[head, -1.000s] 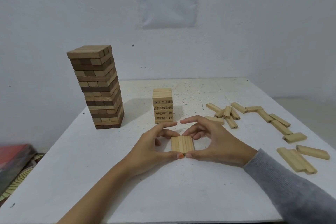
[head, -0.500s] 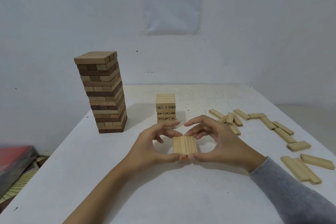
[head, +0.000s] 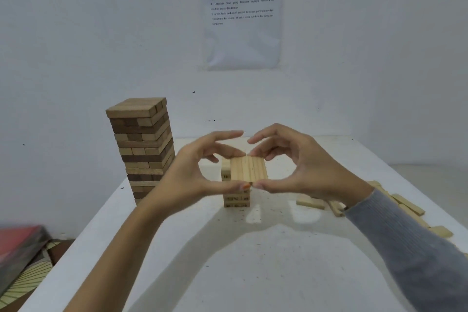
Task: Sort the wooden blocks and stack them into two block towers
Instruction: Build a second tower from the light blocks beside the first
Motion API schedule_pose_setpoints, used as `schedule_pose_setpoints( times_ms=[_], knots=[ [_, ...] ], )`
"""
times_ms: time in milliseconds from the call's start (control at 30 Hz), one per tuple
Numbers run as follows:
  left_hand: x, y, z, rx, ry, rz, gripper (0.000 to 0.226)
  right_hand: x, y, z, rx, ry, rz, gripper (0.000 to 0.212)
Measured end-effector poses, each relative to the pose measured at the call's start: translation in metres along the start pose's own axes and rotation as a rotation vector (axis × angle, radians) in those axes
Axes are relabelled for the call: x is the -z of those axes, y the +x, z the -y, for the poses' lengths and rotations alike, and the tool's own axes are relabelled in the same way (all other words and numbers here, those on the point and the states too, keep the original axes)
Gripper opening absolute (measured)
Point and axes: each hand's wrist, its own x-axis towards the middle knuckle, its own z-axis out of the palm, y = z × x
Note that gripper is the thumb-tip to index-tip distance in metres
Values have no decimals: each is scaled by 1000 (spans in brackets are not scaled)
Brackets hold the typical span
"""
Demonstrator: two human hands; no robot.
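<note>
Both hands are up off the table (head: pixel 253 273) and share one load. The left hand (head: pixel 192 172) and the right hand (head: pixel 304 170) pinch a slab (head: pixel 249 168) of pale blocks laid side by side. The thumbs press its near edge and curled fingers reach over to its far edge. To my eye that squeeze from both ends is the whole point: nothing joins the blocks, so only inward pressure holds them flush as one flat layer.

The slab sits level in front of the top of the short tower (head: pixel 236 197), the pale one with printed numbers, and hides its upper courses. I can't tell whether it touches the top yet or hovers just short of it. It seems meant as that tower's next layer, carried whole so the edges arrive already squared.

To the left stands the tall tower (head: pixel 144 147), in mixed dark and light wood and well apart from the hands. It looks finished, and that distance keeps it safe from a stray elbow. The loose blocks (head: pixel 405 206) lie scattered on the right, past the grey sleeve (head: pixel 405 248) and within easy reach of that hand, so plenty of stacking is left. A printed sheet (head: pixel 243 12) hangs on the wall behind.
</note>
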Motion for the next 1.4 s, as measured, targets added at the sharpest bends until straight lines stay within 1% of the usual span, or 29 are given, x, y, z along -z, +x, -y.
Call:
schedule_pose_setpoints(
  times_ms=[267, 633, 1400],
  knots=[
    [10, 33, 28, 52, -35, 4, 68, 3, 47, -21, -58, -11, 4, 55],
    [-2, 32, 58, 137, -79, 23, 57, -9, 61, -54, -128, 12, 57, 50],
    [-4, 27, 68, 220, -44, 91, 58, -15, 60, -60, -195, -33, 122, 50]
  ],
)
